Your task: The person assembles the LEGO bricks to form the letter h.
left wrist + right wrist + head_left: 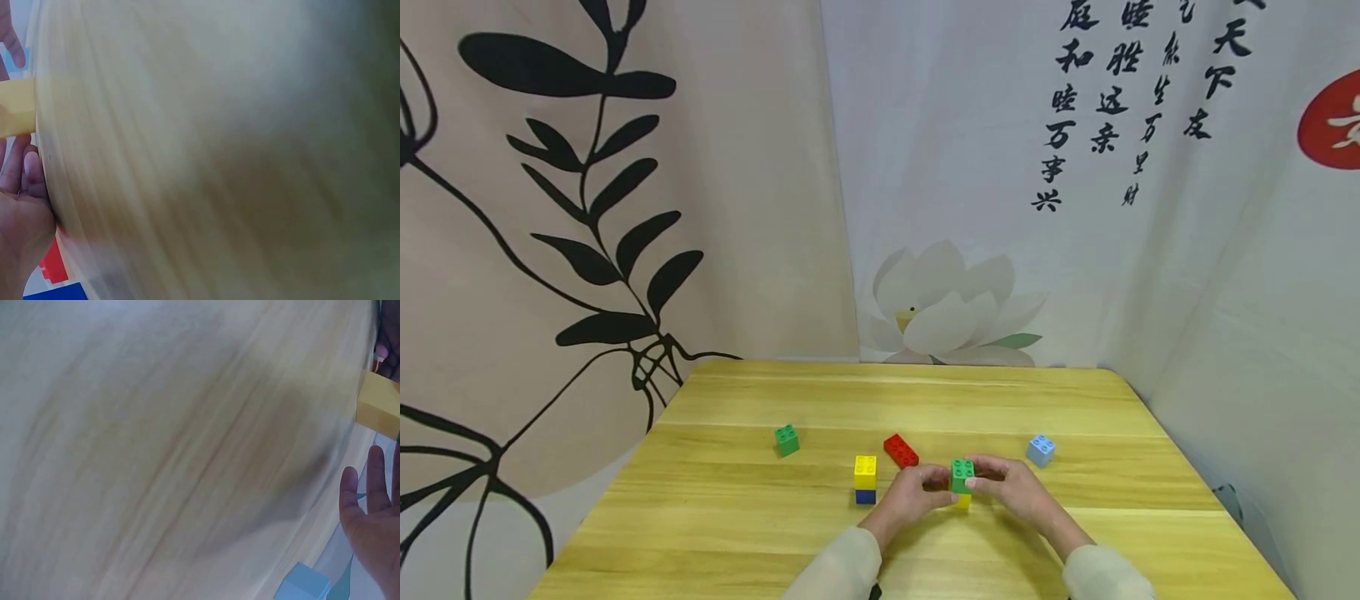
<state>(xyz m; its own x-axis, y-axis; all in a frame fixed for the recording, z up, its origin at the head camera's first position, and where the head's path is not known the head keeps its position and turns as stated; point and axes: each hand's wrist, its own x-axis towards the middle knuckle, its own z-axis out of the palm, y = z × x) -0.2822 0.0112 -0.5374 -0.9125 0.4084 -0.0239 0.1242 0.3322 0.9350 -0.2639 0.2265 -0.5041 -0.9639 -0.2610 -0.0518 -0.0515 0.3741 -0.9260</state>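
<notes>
A green toy building block sits on top of a yellow block, near the front middle of the table. My right hand pinches the green block from the right, thumb on its near face. From the left, my left hand holds the yellow block low down, thumb in front. In the left wrist view the yellow block stands at the left edge, against the fingers of the left hand. The right wrist view has the yellow block above the right hand, its lower fingers spread.
Left of the hands, another yellow block sits on a dark blue one. A red block lies just beyond the left hand. Farther out are a green block at left and a light blue block at right, on the wooden table.
</notes>
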